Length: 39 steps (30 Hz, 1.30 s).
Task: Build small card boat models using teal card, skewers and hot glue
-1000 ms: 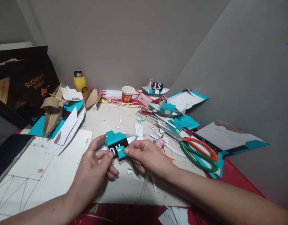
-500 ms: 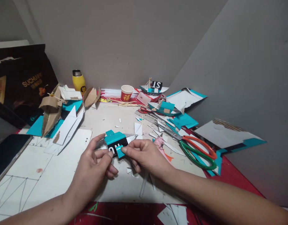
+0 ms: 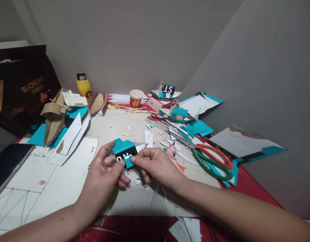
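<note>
A small folded card piece [image 3: 123, 149], teal on top with a black face and white letters, is held between both hands just above the table. My left hand [image 3: 104, 174] grips its left side, thumb behind and fingers curled under. My right hand [image 3: 155, 166] pinches a small teal flap at the piece's lower right corner with thumb and forefinger. A grey blade or metal strip [image 3: 141, 144] pokes out behind the piece.
Large scissors [image 3: 207, 159] with orange and green handles lie to the right. Teal and white card scraps, small card boats [image 3: 175, 116], wooden sticks, a red paper cup [image 3: 136, 98], a yellow bottle [image 3: 83, 85] and a dark box [image 3: 21, 90] crowd the back. A white marked sheet [image 3: 44, 181] lies at left.
The hands and the card piece have drifted slightly up and left in view. The right fingers pressed the teal flap closer against the black face.
</note>
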Tool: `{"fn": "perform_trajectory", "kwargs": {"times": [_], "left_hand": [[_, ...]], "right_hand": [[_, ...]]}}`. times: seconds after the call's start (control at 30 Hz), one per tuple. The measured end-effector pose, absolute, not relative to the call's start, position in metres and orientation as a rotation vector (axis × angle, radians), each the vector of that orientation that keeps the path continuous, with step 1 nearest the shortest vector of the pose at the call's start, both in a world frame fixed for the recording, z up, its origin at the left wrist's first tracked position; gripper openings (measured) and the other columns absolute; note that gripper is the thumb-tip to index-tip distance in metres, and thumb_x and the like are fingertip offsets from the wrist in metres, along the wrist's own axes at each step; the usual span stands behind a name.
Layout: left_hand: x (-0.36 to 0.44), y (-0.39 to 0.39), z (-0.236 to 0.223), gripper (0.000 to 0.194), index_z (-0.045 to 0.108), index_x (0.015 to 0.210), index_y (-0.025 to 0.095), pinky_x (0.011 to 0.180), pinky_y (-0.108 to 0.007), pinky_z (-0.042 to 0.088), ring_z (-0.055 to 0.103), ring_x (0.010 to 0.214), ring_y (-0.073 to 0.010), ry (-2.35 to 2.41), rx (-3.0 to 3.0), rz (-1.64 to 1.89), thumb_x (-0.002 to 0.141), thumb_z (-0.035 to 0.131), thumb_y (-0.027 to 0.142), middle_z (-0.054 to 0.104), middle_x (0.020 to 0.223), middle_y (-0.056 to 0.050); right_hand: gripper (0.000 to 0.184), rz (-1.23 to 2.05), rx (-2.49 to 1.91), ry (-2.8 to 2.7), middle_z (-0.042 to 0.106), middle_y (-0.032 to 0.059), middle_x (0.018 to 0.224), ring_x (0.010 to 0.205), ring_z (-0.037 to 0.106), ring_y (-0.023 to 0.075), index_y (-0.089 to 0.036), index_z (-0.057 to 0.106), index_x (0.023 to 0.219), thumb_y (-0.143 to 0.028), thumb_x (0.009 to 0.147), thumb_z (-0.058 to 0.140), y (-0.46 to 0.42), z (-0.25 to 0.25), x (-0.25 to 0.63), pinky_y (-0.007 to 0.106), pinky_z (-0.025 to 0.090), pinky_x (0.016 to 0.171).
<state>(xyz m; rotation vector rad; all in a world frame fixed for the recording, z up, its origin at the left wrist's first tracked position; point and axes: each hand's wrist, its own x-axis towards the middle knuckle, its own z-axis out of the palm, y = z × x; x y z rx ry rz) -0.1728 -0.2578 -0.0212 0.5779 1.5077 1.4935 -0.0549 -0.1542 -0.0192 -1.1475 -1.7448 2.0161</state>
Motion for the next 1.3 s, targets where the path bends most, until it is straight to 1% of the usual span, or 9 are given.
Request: {"fn": "perform_trajectory", "kwargs": {"times": [0.23,0.37,0.5,0.8,0.9,1.0,1.1,1.17,1.3], "left_hand": [[-0.173,-0.258,-0.022,0.06,0.038,0.13,0.022,0.041,-0.022,0.052,0.063,0.044,-0.0133,1.518,0.581,1.489,0.078,0.067,0.03,0.067,0.079,-0.002],[-0.173,-0.259,-0.02,0.058,0.04,0.128,0.022,0.041,-0.022,0.051,0.064,0.046,-0.0145,1.517,0.582,1.493,0.078,0.067,0.03,0.067,0.079,-0.003],[-0.175,-0.26,-0.02,0.056,0.041,0.127,0.022,0.04,-0.022,0.05,0.065,0.048,-0.0159,1.518,0.589,1.502,0.078,0.066,0.032,0.066,0.082,-0.004],[-0.181,-0.27,-0.009,0.067,0.044,0.126,0.021,0.04,-0.026,0.049,0.065,0.048,-0.0172,1.58,0.517,1.542,0.067,0.072,0.035,0.063,0.098,-0.009],[-0.183,-0.279,-0.002,0.068,0.044,0.126,0.021,0.043,-0.028,0.051,0.066,0.05,-0.018,1.618,0.527,1.551,0.066,0.073,0.038,0.064,0.103,-0.012],[-0.188,-0.29,0.001,0.066,0.044,0.126,0.022,0.047,-0.03,0.053,0.065,0.053,-0.0169,1.687,0.567,1.562,0.069,0.073,0.039,0.064,0.109,-0.012],[-0.198,-0.302,-0.003,0.058,0.049,0.123,0.023,0.053,-0.031,0.054,0.064,0.056,-0.015,1.834,0.656,1.577,0.072,0.071,0.041,0.064,0.111,-0.009],[-0.209,-0.307,-0.008,0.051,0.053,0.12,0.023,0.057,-0.029,0.054,0.063,0.061,-0.014,1.957,0.731,1.576,0.075,0.068,0.042,0.064,0.111,-0.008],[-0.236,-0.305,-0.015,0.046,0.058,0.116,0.021,0.059,-0.029,0.051,0.062,0.075,-0.0182,2.149,0.919,1.459,0.077,0.065,0.045,0.063,0.107,-0.007]], "right_hand": [[0.026,1.996,-1.225,-1.721,0.047,-0.008,0.036,0.027,0.042,0.0044,-0.016,0.051,0.06,-0.028,0.08,0.064,-0.157,-0.018,-0.057,0.014,0.03,0.03],[0.035,2.011,-1.179,-1.71,0.051,-0.0061,0.04,0.03,0.047,0.0059,-0.016,0.051,0.062,-0.043,0.077,0.067,-0.159,-0.02,-0.055,0.015,0.032,0.031],[0.042,1.97,-1.148,-1.777,0.054,-0.0033,0.043,0.033,0.051,0.0071,-0.016,0.052,0.062,-0.053,0.079,0.062,-0.158,-0.019,-0.051,0.015,0.032,0.031],[0.035,1.657,-1.056,-1.769,0.047,-0.0058,0.043,0.036,0.045,0.007,-0.018,0.048,0.061,-0.046,0.077,0.063,-0.148,-0.013,-0.031,0.019,0.034,0.038],[0.027,1.644,-1.01,-1.833,0.045,-0.0061,0.045,0.038,0.045,0.0081,-0.017,0.054,0.069,-0.042,0.079,0.06,-0.147,-0.013,-0.026,0.021,0.034,0.04],[0.022,1.604,-0.961,-1.957,0.047,-0.0055,0.051,0.042,0.047,0.0101,-0.015,0.061,0.087,-0.036,0.081,0.056,-0.145,-0.015,-0.024,0.024,0.037,0.044],[0.028,1.277,-0.895,-2.229,0.053,-0.0022,0.059,0.052,0.051,0.0121,-0.015,0.065,0.104,-0.026,0.08,0.055,-0.14,-0.017,-0.024,0.026,0.039,0.052],[0.031,1.028,-0.85,-2.374,0.059,0.0001,0.063,0.057,0.052,0.0131,-0.016,0.066,0.108,-0.022,0.08,0.053,-0.134,-0.017,-0.024,0.026,0.039,0.056],[0.03,0.882,-0.894,-2.422,0.063,0.0019,0.066,0.056,0.054,0.0139,-0.016,0.066,0.108,-0.025,0.083,0.052,-0.126,-0.013,-0.023,0.026,0.038,0.056]]}}
